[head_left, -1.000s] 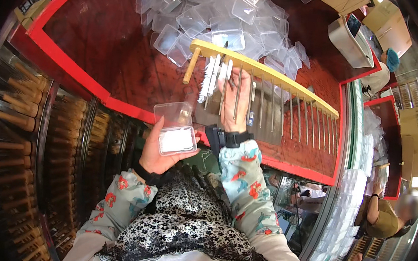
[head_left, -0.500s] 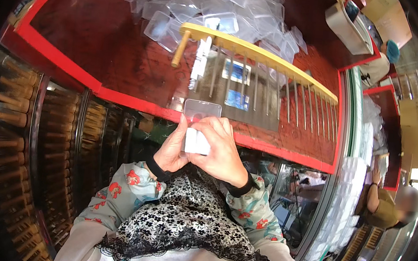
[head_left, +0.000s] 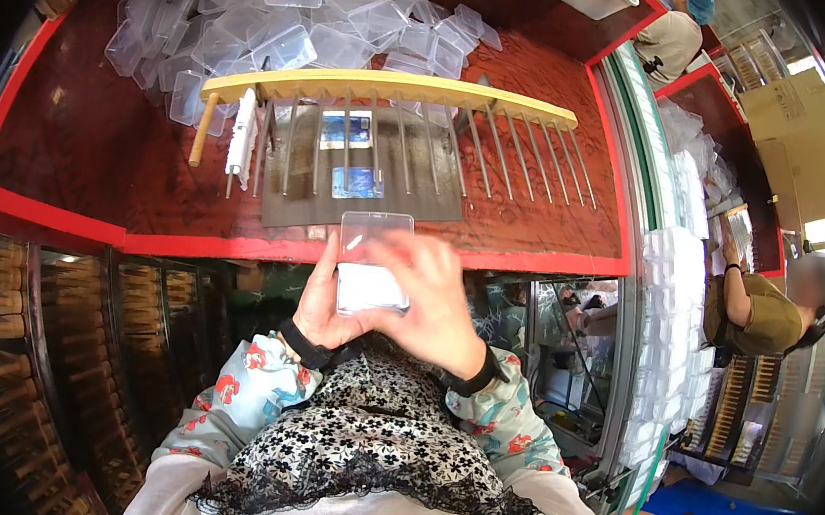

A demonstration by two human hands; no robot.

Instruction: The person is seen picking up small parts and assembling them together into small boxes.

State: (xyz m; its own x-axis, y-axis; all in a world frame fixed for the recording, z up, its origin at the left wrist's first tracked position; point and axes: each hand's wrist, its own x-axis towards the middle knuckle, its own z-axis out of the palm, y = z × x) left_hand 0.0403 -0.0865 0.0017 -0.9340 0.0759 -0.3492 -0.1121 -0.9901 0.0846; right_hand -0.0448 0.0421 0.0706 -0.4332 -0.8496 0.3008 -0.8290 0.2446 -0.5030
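A small clear plastic box (head_left: 350, 224) with its lid raised is held in front of my body, just off the table's red front edge. In its lower half lies a flat white block (head_left: 369, 291); I cannot make out what it is. My left hand (head_left: 318, 308) is closed around the box's left side, thumb up along the edge. Across the right side reaches my right hand (head_left: 443, 305), its thumb by the box's lower edge. Those fingers are smeared by motion over the lid, so their grip does not show.
On the red table (head_left: 75, 156) lies a yellow wooden bar with metal rods (head_left: 389, 86), over a dark board (head_left: 407, 212) with blue cards (head_left: 347, 129). Clear plastic boxes (head_left: 284, 47) pile up behind. Racks of wooden handles (head_left: 0, 317) stand left. A co-worker (head_left: 765, 306) is at the right.
The view has shifted, so the table and rack sit further left. My right fingers have lifted off the white block and now blur across the raised lid; more of the block shows.
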